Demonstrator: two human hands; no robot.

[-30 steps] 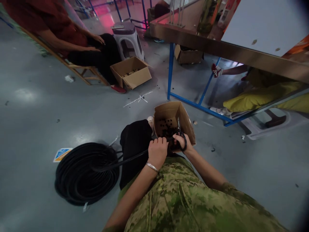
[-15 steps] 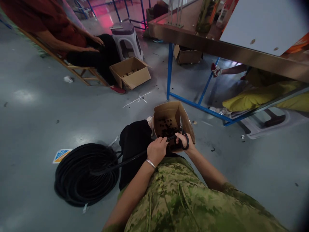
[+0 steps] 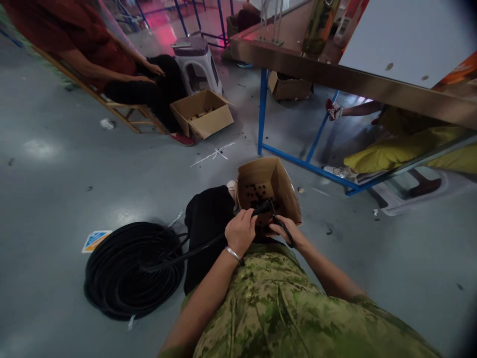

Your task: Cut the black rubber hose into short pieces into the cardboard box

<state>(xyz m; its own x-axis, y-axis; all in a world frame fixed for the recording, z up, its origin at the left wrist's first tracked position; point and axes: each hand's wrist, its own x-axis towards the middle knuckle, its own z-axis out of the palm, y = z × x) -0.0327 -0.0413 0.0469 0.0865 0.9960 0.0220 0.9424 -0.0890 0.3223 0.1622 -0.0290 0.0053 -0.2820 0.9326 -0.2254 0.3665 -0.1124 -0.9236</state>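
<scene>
My left hand [image 3: 240,229] is closed around a black tube [image 3: 208,244], whose free end sticks out over the cardboard box [image 3: 289,191] between my legs. From the hand the tube runs back across my thigh to a big black coil [image 3: 128,271] on the floor at left. In my right hand [image 3: 286,229] are black-handled scissors [image 3: 283,228], their blades at the tube's end. Whether the blades touch the tube I cannot tell. Small dark pieces [image 3: 257,191] lie scattered inside the box.
A table with a blue leg [image 3: 263,112] stands ahead on the right. At far left a person [image 3: 122,69] sits on a wooden chair, beside another open carton [image 3: 214,124] and a plastic stool [image 3: 197,64]. White string [image 3: 214,153] lies on the floor.
The scissors have swung from pointing up and away to pointing left at the tube's end. My right hand has turned with them; my left hand has barely shifted.
</scene>
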